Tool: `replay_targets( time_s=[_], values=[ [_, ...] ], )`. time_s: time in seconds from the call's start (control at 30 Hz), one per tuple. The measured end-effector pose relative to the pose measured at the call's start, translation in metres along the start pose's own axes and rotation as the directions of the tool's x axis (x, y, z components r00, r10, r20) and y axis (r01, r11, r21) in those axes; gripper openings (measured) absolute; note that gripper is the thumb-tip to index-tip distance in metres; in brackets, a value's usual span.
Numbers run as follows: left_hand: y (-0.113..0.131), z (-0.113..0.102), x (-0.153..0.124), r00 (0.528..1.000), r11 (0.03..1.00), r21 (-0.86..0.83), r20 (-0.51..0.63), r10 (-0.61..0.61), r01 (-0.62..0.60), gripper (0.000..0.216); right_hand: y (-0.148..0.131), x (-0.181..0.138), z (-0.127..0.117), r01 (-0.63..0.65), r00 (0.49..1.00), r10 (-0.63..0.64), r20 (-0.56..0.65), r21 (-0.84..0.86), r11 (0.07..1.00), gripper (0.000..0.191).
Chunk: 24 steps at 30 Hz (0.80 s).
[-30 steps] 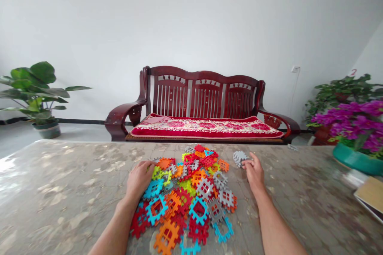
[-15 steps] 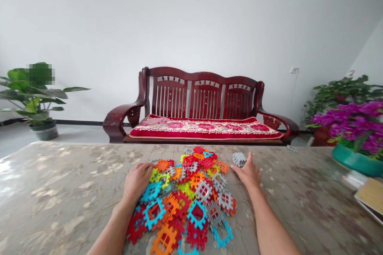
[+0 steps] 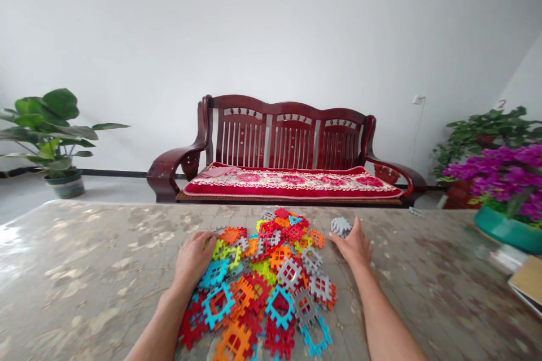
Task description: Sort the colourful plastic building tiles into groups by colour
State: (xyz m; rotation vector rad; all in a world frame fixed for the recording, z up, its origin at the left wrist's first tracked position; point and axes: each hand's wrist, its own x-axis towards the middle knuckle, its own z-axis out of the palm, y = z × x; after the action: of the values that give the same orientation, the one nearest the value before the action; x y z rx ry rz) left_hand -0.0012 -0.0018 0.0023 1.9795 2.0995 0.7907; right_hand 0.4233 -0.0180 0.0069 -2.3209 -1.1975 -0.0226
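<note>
Floral tablecloth (image 3: 105,271) carries heaped interlocking toy panels (image 3: 263,269).
Right hand (image 3: 358,245) has a grey panel stack (image 3: 341,226) between thumb and fingertips, seemingly steadying it; left hand (image 3: 193,254) borders the panels; whether either grips is unclear.

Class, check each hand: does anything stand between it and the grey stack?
Nothing visible blocks the right hand, which is right at the grey stack. Between the left hand and that stack lies the multicoloured pile.

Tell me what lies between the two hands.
In the head view, a heap of coloured pieces beside the left hand, and a grey stack by the right hand.
</note>
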Motion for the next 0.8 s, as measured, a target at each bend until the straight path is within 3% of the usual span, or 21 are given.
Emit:
replay_targets(
  time_s=[0.23, 0.8],
  values=[
    [0.001, 0.000, 0.000, 0.999, 1.000, 0.001, 0.024, -0.025, 0.025, 0.039, -0.009, 0.007, 0.001, 0.002, 1.000, 0.000, -0.019, 0.074, 0.997, 0.102],
    [-0.004, 0.003, 0.002, 1.000, 1.000, -0.011, 0.001, -0.004, 0.004, 0.038, -0.007, 0.012, 0.003, -0.083, 0.996, 0.083, 0.018, 0.043, 0.996, 0.094]
  ],
)
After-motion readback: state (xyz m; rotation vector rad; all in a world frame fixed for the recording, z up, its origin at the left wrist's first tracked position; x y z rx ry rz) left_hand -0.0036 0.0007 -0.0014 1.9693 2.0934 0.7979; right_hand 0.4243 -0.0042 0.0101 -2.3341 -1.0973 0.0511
